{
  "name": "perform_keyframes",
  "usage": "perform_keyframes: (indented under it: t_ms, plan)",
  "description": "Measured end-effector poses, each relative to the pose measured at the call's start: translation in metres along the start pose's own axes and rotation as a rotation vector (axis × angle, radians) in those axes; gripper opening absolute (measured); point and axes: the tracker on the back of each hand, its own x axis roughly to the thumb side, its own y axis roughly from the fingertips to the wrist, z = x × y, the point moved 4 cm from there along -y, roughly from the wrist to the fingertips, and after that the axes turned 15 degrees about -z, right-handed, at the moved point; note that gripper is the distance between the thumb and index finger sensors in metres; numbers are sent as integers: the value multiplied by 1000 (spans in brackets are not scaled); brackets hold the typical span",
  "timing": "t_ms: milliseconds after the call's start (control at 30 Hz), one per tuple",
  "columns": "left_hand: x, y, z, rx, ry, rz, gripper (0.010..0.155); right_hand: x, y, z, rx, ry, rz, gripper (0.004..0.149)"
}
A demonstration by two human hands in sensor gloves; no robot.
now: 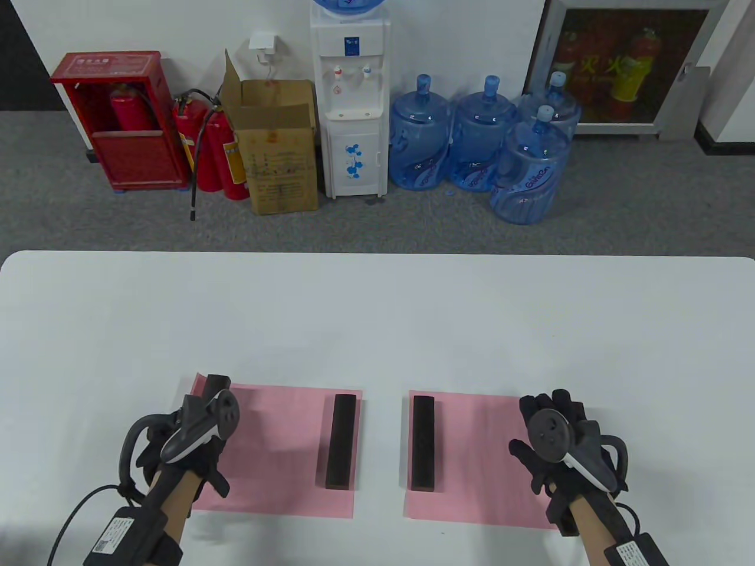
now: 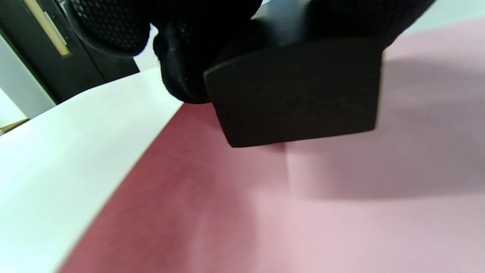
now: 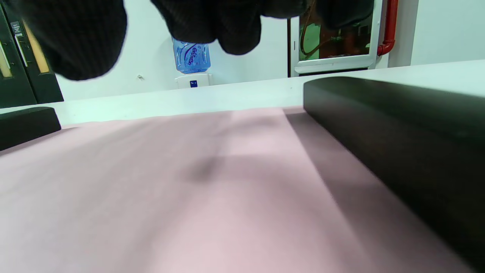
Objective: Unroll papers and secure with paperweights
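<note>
Pink left sheet (image 1: 277, 448): my left hand (image 1: 189, 436) grips a dark paperweight (image 2: 299, 91) over its outer edge. Right hand (image 1: 560, 442), fingers loose, holds nothing above the right sheet (image 1: 472, 466); the table (image 1: 377, 318) lies bare beyond.

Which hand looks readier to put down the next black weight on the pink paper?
Likely the left hand: it grips a black weight just above the left pink paper's outer edge. The right hand holds nothing; fingers spread.
</note>
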Motion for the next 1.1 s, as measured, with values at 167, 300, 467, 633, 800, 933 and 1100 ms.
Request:
perform_keyframes:
  t_ms: [167,300,467,633,800,933,1100]
  plan:
    - [-8,-10,20,-45,-20,-33,59,-3,-1,0,6,-7,-11,80]
    - [-9,-10,24,-33,-46,-40,59,-4,-1,-1,18,-5,-18,80]
    - [-11,-4,18,-10,-62,-42,64,-5,-2,-1,22,-5,-20,79]
    - [-10,18,-24,100,19,4,67,-5,-2,-3,34,-2,-17,79]
    - [19,47,-57,114,243,128,64,-3,-2,-3,45,8,-12,79]
    - [52,57,-56,84,371,211,64,-1,-1,-5,49,15,-5,78]
    - [83,53,-26,18,406,268,65,4,1,-10,62,42,8,78]
